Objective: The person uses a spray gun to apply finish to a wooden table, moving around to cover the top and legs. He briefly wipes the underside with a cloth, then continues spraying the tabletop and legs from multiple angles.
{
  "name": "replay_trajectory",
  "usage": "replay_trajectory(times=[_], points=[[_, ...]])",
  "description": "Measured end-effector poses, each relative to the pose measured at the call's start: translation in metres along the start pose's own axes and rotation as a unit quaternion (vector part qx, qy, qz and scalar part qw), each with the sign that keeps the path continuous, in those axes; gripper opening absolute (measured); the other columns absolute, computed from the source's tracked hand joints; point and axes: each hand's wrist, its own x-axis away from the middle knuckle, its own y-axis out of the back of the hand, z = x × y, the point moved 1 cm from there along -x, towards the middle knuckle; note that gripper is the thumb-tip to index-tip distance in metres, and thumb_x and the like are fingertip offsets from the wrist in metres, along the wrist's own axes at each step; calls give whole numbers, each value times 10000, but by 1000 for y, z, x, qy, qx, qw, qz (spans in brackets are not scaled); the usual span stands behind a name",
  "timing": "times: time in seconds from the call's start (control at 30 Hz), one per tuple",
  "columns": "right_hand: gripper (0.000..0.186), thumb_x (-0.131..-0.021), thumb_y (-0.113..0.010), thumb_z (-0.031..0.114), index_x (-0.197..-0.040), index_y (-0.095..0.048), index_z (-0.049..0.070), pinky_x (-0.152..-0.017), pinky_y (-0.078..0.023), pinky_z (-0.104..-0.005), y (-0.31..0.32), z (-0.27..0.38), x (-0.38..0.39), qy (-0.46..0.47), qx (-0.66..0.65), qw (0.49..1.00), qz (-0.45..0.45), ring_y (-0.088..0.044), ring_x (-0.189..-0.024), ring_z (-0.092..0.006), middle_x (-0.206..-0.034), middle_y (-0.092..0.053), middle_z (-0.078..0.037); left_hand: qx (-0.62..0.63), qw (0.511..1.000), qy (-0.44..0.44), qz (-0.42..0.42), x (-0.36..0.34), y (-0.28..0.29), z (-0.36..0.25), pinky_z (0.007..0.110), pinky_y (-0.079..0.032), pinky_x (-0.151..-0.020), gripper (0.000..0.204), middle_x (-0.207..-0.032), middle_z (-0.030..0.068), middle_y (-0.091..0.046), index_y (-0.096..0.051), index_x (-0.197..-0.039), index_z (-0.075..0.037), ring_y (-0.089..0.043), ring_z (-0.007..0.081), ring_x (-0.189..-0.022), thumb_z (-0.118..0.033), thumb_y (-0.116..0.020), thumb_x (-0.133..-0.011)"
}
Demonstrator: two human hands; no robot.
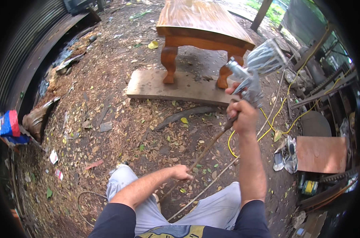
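Gun: silver metal spray gun (pixel 248 85) up in the right hand, in view by the near right corner of the glossy brown wooden table (pixel 205 35); I can't judge the gap.
Right hand (pixel 244 113): wrapped round the gun's handle.
Left hand (pixel 182 172): curled round the thin brown hose (pixel 207 147).
Handling: I'd expect rigid, top-heavy gun, best held by the handle; hose light, bendy.
Cup: streaked grey-white cup (pixel 266 58) on gun, tilted; can't see contents.
Tin: yellow-and-green tin (pixel 309 187), lower right; contents hidden.
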Motion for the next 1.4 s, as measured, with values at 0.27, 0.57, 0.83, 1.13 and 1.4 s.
replay_trajectory(times=[0.27,0.57,0.83,1.13,1.4], points=[[581,-707,-456,-21,-1278,-557,-4,-471,-361,-221,62,92,-38,77,127,989,-5,-417,-523,-74,-1043,-657,-140,-257,932,249,-61,93,180,148,379,-555,-872,476,-994,90,-767,-794,-1009,-138,-725,234,-965,-537,-656,-791],[593,-683,-474,24,-1266,-577,-3,-456,-355,-214,116,49,-29,6,213,976,-34,-440,-527,-61,-1012,-689,-97,-10,911,231,-343,190,165,148,420,-541,-758,556,-831,141,-737,-757,-914,-92,-716,290,-833,-633,-692,-800],[407,-744,-510,17,-1095,-713,53,-492,-379,-242,163,-54,-85,-40,178,982,51,-478,-569,-37,-878,-702,-9,-90,864,211,-448,172,150,89,457,-523,-726,393,-823,207,-705,-757,-910,-99,-692,354,-802,-473,-691,-809],[359,-784,-510,37,-1075,-719,38,-662,-465,-243,167,-111,-197,12,200,967,157,-565,-746,-69,-890,-707,-15,-116,826,304,-461,174,116,19,445,-498,-646,428,-702,183,-652,-669,-793,-38,-641,346,-673,-462,-717,-822],[343,-775,-514,61,-1056,-706,22,-763,-500,-279,169,-162,-231,46,197,965,165,-617,-810,-112,-886,-720,-38,-78,832,346,-427,159,75,-66,448,-509,-685,402,-729,199,-672,-687,-875,-21,-667,372,-717,-419,-716,-820]])
